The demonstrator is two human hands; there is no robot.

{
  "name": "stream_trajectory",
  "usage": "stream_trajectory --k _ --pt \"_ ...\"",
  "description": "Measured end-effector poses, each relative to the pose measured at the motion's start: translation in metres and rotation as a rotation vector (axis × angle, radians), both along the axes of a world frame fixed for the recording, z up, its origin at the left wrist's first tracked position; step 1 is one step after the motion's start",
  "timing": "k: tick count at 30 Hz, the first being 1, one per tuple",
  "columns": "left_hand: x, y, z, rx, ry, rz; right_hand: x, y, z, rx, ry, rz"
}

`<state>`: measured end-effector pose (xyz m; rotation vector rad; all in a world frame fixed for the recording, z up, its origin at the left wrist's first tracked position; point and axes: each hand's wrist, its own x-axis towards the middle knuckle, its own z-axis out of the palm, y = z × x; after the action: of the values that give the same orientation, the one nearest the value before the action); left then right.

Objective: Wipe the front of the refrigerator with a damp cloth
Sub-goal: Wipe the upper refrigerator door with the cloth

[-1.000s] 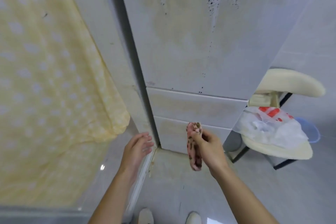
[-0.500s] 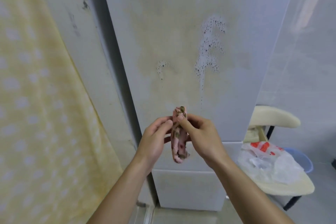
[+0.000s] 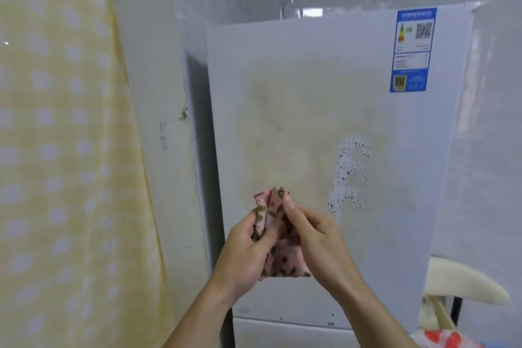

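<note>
A folded pink cloth (image 3: 278,260) with green specks is held up before the refrigerator (image 3: 310,87) door, just left of a white, dark-speckled smear (image 3: 350,175). The grip of the left hand (image 3: 243,260) is curled round the cloth's left side, and the grip of the right hand (image 3: 320,246) pinches its top fold.

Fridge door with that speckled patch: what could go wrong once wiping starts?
The cloth, bunched between left hand and right hand, may wipe only a narrow strip. Wiping could smear the dark speckled patch across the yellowed door. Rubbing the blue label damp might lift it.
</note>
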<state>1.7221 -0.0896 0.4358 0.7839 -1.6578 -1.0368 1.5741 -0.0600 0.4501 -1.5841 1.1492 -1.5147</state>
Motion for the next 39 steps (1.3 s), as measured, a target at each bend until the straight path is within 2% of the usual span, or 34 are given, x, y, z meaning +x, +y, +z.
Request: stream_trajectory --k 2,4,7,9,11,14,17,19,21,24,28,32,35,37,39 --pt "0.006 -0.011 0.012 -0.009 0.015 0.022 -0.002 -0.008 0.009 -0.076 0.129 0.004" --pt "0.009 -0.019 0.024 0.015 0.075 -0.043 -0.003 -0.017 0.014 -0.158 0.266 -0.048" --pt "0.01 -0.026 0.038 0.026 0.102 -0.181 0.003 -0.028 0.018 -0.334 0.404 -0.195" --pt "0.009 -0.032 0.046 0.006 0.09 -0.169 0.011 -0.035 0.02 -0.388 0.484 -0.297" --pt "0.008 -0.039 0.054 0.042 0.123 -0.157 0.017 -0.042 0.024 -0.415 0.489 -0.368" --pt "0.015 -0.054 0.064 -0.044 0.13 -0.111 0.024 -0.05 0.033 -0.436 0.386 -0.403" --pt "0.024 -0.062 0.074 -0.149 0.049 -0.063 0.024 -0.059 0.045 -0.346 0.341 -0.419" --pt "0.028 -0.068 0.076 -0.194 -0.011 -0.05 0.023 -0.066 0.053 -0.216 0.443 -0.407" --pt "0.032 -0.075 0.074 -0.192 0.016 -0.044 0.024 -0.073 0.061 -0.117 0.515 -0.443" --pt "0.032 -0.084 0.07 -0.234 0.021 0.012 0.033 -0.083 0.063 -0.077 0.542 -0.484" --pt "0.041 -0.101 0.07 -0.328 0.025 0.214 0.051 -0.095 0.062 -0.307 0.405 -0.659" --pt "0.067 -0.124 0.087 -0.44 0.03 0.32 0.062 -0.114 0.077 -0.553 0.34 -0.789" --pt "0.09 -0.152 0.108 -0.661 0.052 0.61 0.065 -0.133 0.092 -0.711 0.305 -0.814" --pt "0.103 -0.176 0.124 -0.814 -0.031 0.87 0.068 -0.149 0.102 -0.773 0.288 -0.815" --pt "0.113 -0.202 0.139 -0.897 -0.214 1.009 0.073 -0.168 0.11 -0.786 0.279 -0.788"
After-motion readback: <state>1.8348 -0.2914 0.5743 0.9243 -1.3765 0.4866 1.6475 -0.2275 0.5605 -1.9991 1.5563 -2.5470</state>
